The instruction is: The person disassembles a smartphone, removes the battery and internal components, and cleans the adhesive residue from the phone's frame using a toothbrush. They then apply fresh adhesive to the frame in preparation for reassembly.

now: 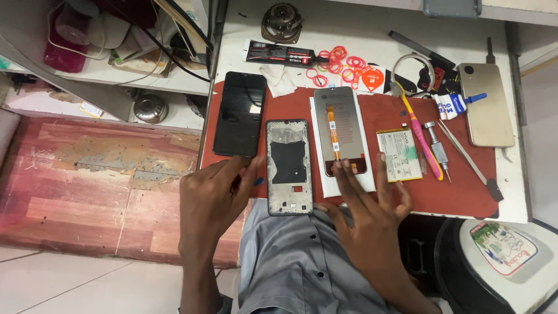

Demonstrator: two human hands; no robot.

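A bare phone frame [289, 167] lies on the dark red mat [453, 192] in front of me. My left hand [214, 195] rests at the mat's near left edge, fingertips touching the frame's left side, just below a black phone [239, 114]. My right hand [367, 206] is spread open, fingers lying on the lower end of a grey display panel [340, 131] with an orange flex cable, which sits on a white sheet. A phone battery [398, 154] lies just right of those fingers. Neither hand holds anything.
Right of the battery lie a pink toothbrush [423, 135], a metal screwdriver [436, 145], tweezers [468, 157] and a gold phone [486, 104]. Red rubber bands [337, 63], a black glue tube [278, 53] and a white tissue [279, 80] sit behind. Shelves stand left; a round stool [500, 256] at right.
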